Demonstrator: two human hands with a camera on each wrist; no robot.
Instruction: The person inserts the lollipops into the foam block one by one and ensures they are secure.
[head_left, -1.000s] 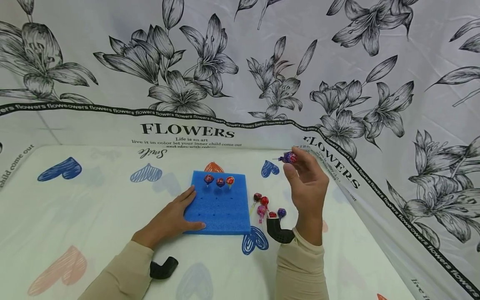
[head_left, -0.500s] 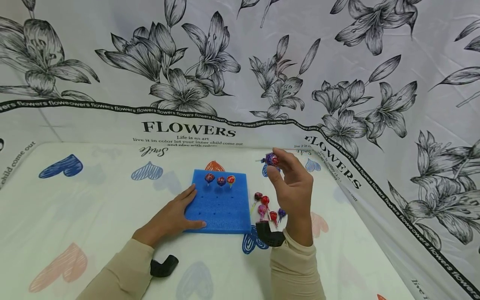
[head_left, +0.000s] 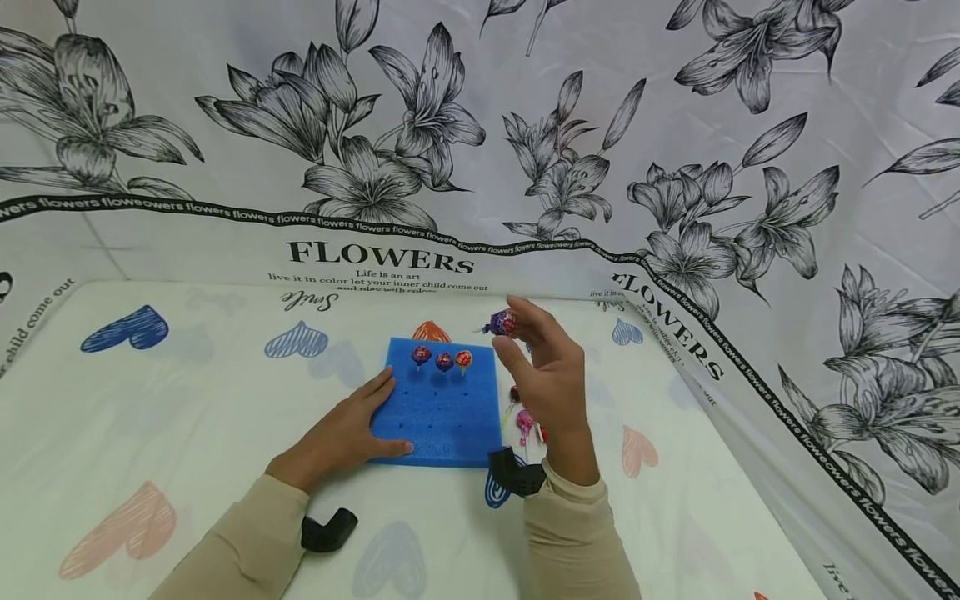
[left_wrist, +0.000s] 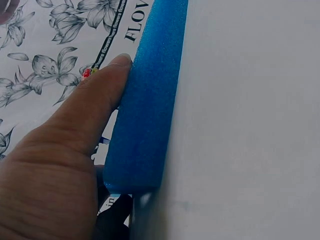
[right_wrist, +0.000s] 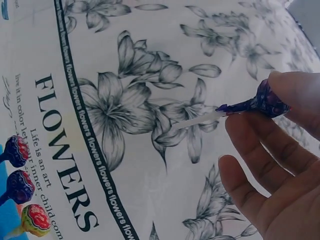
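A blue foam block [head_left: 442, 421] lies on the table, with small holes in its top. Three wrapped lollipops stand in its far row: a dark red one [head_left: 421, 356], a purple one [head_left: 444, 362] and a red-yellow one [head_left: 463, 359]. My left hand [head_left: 337, 437] rests along the block's left side, fingers extended and thumb spread over the near corner; the left wrist view shows the thumb [left_wrist: 107, 82] on the foam's edge. Raised beyond the block's far right corner, my right hand [head_left: 551, 383] pinches a purple-wrapped lollipop [right_wrist: 270, 102] by its head, its white stick pointing left.
Several loose lollipops, one of them pink [head_left: 524, 421], lie right of the block, partly hidden by my right hand. Black wrist mounts [head_left: 330, 531] sit at both sleeves. A heart-print cloth [head_left: 405, 517] covers the table, and a flower-print curtain [head_left: 262, 187] stands behind.
My right hand has moved left with the lollipop, from right of the block to near its far right corner, now covering some loose lollipops. My left hand stays on the block.
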